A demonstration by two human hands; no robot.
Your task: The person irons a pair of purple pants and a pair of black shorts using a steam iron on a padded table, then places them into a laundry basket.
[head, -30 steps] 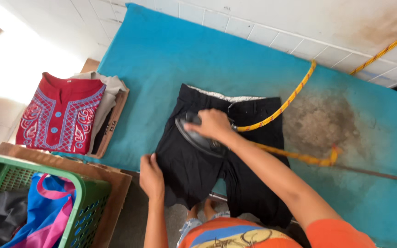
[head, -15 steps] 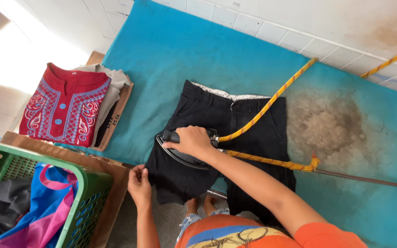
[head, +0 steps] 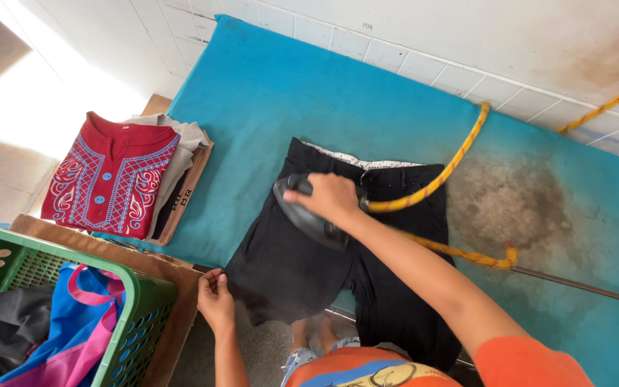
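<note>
Black shorts (head: 291, 265) lie flat on a teal padded ironing surface (head: 288, 93), legs hanging over the near edge. My right hand (head: 331, 197) is closed around the handle of a dark iron (head: 302, 215) resting on the left leg near the waistband. A yellow braided cord (head: 453, 161) runs from the iron across the pad toward the wall. My left hand (head: 215, 299) pinches the lower left hem of the shorts at the pad's front edge.
A folded red embroidered shirt (head: 109, 175) tops a pile of clothes left of the pad. A green plastic basket (head: 134, 301) with blue, pink and dark garments stands at lower left. A brown scorch stain (head: 510, 204) marks the pad's right half. White tiled wall behind.
The iron and my right hand slid along the left leg, ending up nearer the waistband. My left hand shifted to the hem's left corner and keeps holding the fabric.
</note>
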